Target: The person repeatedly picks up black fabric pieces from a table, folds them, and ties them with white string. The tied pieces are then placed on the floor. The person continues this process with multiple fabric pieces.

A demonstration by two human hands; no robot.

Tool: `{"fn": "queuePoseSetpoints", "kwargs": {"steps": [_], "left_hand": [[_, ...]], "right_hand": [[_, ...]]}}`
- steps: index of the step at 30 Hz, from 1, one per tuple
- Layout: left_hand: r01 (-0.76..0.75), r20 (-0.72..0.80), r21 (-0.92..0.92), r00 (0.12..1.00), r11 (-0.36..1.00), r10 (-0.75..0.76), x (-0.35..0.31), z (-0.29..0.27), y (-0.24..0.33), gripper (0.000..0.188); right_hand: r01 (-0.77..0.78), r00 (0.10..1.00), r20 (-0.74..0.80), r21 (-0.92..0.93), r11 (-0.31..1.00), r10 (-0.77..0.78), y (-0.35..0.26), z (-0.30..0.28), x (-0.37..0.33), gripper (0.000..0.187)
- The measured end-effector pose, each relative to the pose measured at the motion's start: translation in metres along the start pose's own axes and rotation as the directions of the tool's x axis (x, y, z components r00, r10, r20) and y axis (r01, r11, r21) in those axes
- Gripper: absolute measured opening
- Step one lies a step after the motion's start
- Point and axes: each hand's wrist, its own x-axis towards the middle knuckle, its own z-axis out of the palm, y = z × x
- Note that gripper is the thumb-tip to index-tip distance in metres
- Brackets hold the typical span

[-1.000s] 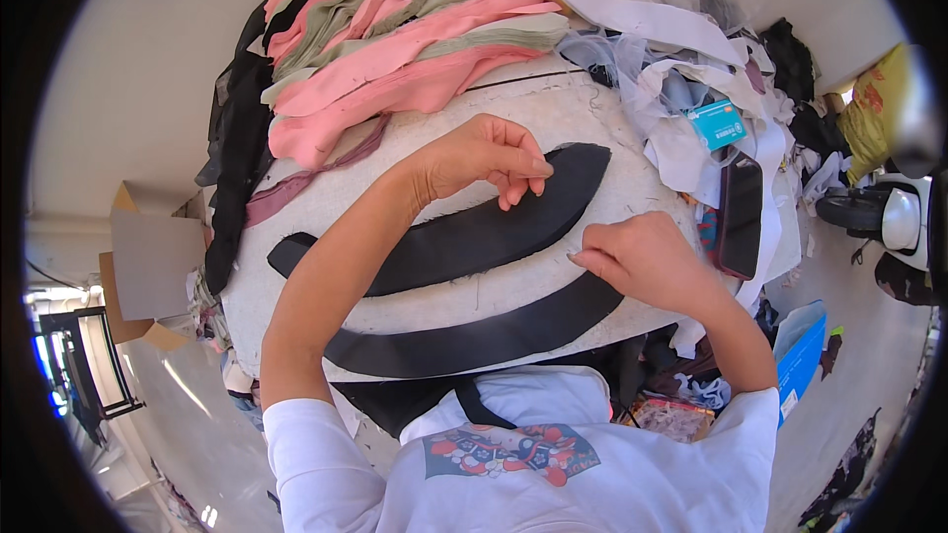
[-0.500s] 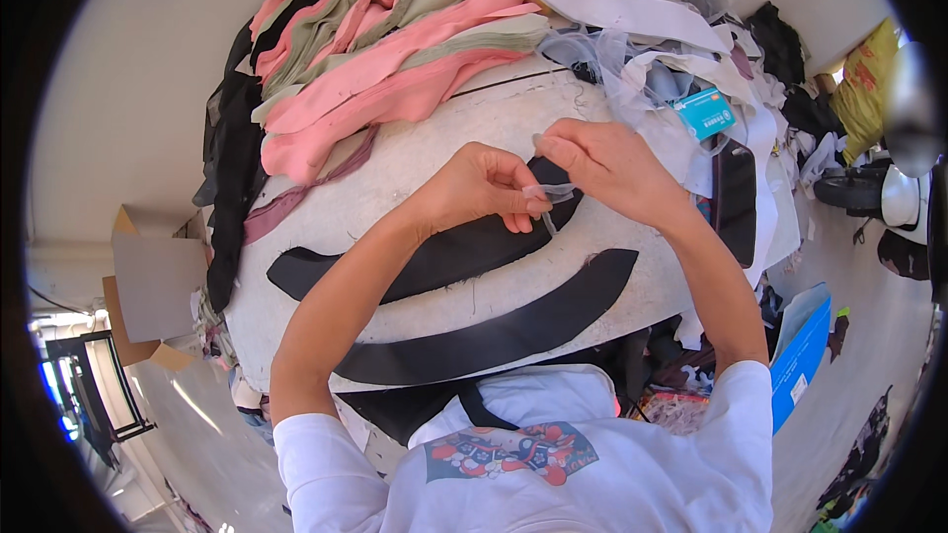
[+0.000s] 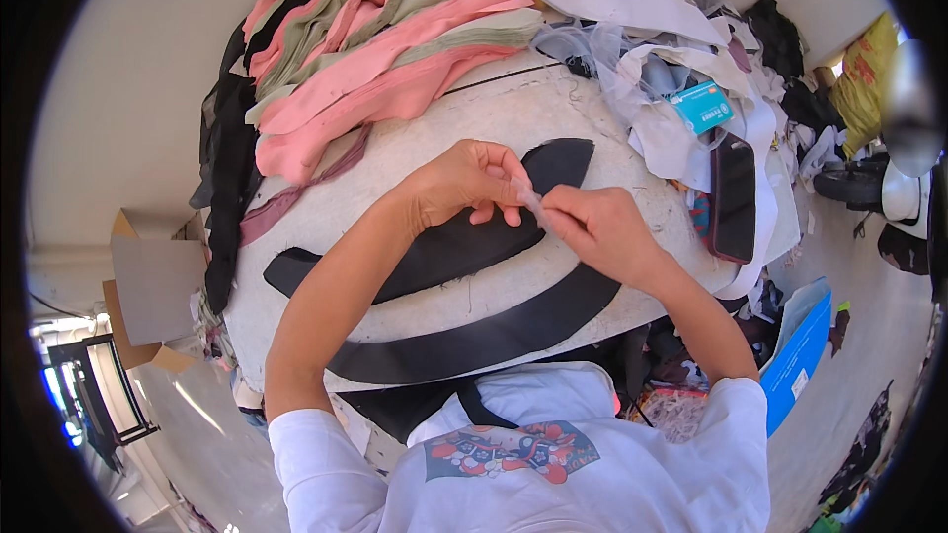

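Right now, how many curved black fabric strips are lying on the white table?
2. The upper strip runs under both hands, partly covered by the left hand and right hand. The lower strip lies along the table's near edge. More may hide in the fabric piles.

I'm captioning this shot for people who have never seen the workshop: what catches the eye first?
Two hands, the left hand and the right hand, meet mid-frame, pinching a small pale strip above two long curved black fabric pieces on a white table. Behind them, at the far edge, lies a pile of pink and green cloth.
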Motion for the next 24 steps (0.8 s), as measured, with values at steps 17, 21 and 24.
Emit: {"fn": "queuePoseSetpoints", "kwargs": {"steps": [17,21,24], "left_hand": [[-0.315,0.383,0.906,0.331,-0.282,0.862,0.005,0.025,-0.031,0.02],[-0.33,0.345,0.916,0.357,-0.228,0.868,0.004,0.025,-0.032,0.018],[-0.363,0.317,0.917,0.408,-0.167,0.856,-0.002,0.024,-0.031,0.019]], "right_hand": [[0.108,0.993,0.026,0.115,0.987,-0.112,0.029,-0.003,0.023,0.032],[0.18,0.983,0.037,-0.06,0.982,-0.178,0.033,-0.005,0.02,0.021],[0.251,0.966,0.017,-0.305,0.919,-0.258,0.026,-0.004,0.01,0.012]]}}
